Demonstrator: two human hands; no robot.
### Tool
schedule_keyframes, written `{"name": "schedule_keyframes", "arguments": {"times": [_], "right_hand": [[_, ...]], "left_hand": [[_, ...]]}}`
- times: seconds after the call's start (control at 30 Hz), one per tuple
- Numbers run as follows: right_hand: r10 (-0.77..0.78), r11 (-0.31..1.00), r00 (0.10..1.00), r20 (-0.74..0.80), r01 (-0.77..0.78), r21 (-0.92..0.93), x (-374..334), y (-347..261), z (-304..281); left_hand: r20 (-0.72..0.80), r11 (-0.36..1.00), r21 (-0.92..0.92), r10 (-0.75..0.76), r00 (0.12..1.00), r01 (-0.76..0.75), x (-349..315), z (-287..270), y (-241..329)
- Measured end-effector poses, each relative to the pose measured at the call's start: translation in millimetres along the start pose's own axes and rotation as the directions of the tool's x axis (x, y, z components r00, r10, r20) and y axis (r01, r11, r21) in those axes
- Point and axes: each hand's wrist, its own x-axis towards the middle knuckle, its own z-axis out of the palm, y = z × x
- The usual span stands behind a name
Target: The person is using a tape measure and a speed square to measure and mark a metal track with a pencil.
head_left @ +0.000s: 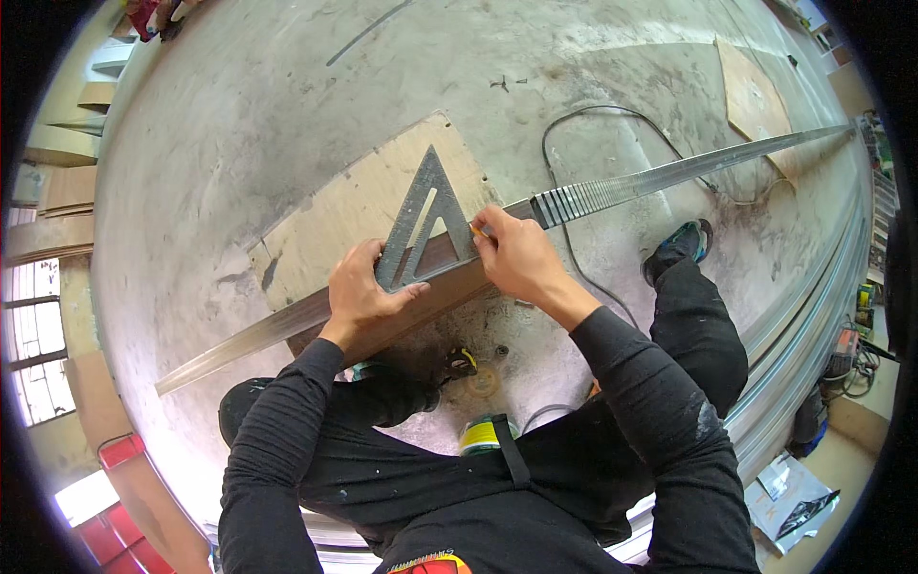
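Note:
A dark metal triangular square [430, 172] lies across a long metal bar [669, 172]. My left hand [361, 290] grips the square's lower left corner and presses it to the bar, thumb on top. In my right hand [521, 256], finger and thumb pinch a small orange-yellow stick, perhaps a pencil, at the square's right edge; most of it is hidden by the fingers. Just right of this hand, a row of several dark cross stripes runs along the bar; cuts or marks, I cannot tell. Beneath the bar is a brown block [411, 314].
A pale plywood board [354, 196] lies beyond the bar. A black cable [550, 143] loops across the concrete floor and passes by the bar. Long metal profiles [794, 325] are stacked at the right. A yellow-green roll [480, 437] sits between my legs. Another board [751, 91] is far right.

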Motion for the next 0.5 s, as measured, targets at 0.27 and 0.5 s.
{"name": "schedule_keyframes", "arguments": {"times": [0.27,0.5], "right_hand": [[0.021,0.959,0.931,0.363,0.085,-0.272,-38,5,-35],[-0.046,0.995,0.995,0.084,0.053,-0.088,-40,10,-32]], "left_hand": [[0.007,0.999,0.023,0.023,1.0,-0.023,-2,-1,-7],[-0.031,0.992,0.011,0.128,0.991,-0.128,3,3,-2]]}}
